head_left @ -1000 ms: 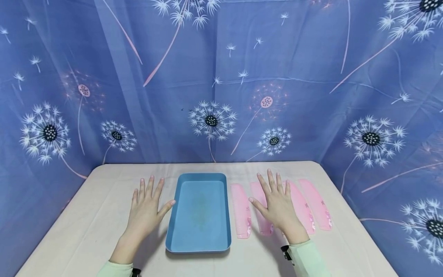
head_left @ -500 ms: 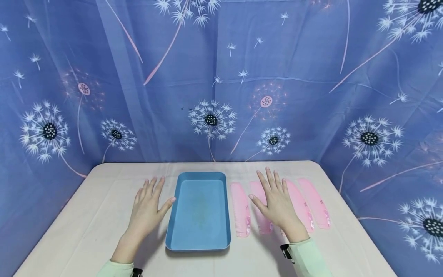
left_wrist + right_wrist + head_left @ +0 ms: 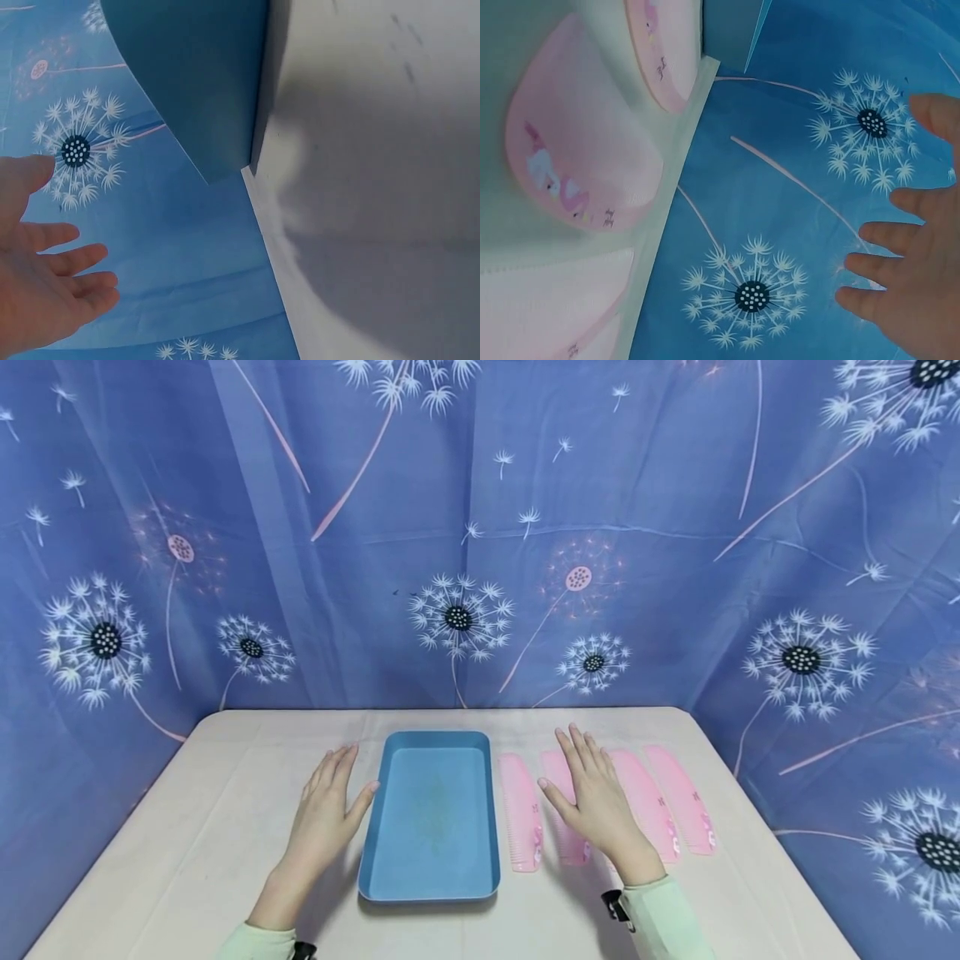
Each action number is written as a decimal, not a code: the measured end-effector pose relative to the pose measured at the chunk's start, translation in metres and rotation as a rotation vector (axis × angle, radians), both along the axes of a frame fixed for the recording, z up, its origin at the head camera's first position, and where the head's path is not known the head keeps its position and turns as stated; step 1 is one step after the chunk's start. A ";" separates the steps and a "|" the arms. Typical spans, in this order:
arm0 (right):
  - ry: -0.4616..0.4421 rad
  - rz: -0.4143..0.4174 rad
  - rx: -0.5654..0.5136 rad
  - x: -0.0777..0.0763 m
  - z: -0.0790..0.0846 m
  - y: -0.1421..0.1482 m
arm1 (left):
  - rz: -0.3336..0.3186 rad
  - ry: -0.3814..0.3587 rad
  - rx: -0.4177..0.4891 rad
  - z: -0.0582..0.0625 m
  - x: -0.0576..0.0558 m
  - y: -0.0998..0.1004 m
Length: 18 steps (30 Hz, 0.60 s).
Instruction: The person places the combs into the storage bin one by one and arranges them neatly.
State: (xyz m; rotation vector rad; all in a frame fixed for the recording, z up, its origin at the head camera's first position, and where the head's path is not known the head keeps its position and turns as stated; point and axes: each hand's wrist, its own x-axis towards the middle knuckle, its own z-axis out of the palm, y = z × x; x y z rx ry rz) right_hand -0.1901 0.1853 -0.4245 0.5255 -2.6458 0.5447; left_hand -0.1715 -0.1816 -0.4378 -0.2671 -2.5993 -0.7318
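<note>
A blue rectangular tray [image 3: 431, 827] lies on the table with nothing in it. To its right several pink combs [image 3: 521, 814] are set side by side, teeth facing left. My left hand [image 3: 318, 818] hovers just left of the tray, fingers extended, thumb pointing toward the tray's rim. Over the middle combs is my right hand [image 3: 600, 802], its fingers straight and thumb spread; it hides parts of them. Neither hand holds anything. In the right wrist view a comb [image 3: 585, 135] shows a printed decoration, with the tray's corner beyond.
A pale cloth covers the table [image 3: 202, 827]. Blue curtains [image 3: 360, 585] with dandelion prints enclose its back and both sides. Light green sleeves [image 3: 663, 918] and dark wrist straps show at the lower edge.
Both hands turn a little so the palms face inward more, and the fingers draw closer together. The tray and combs stay where they were.
</note>
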 end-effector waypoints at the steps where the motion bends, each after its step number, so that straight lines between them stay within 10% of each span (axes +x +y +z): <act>1: -0.004 0.003 -0.009 0.000 0.000 0.000 | -0.002 -0.001 0.015 0.000 0.000 0.001; 18: -0.104 0.095 -0.215 -0.004 -0.008 -0.011 | -0.062 -0.116 0.288 -0.003 -0.005 0.011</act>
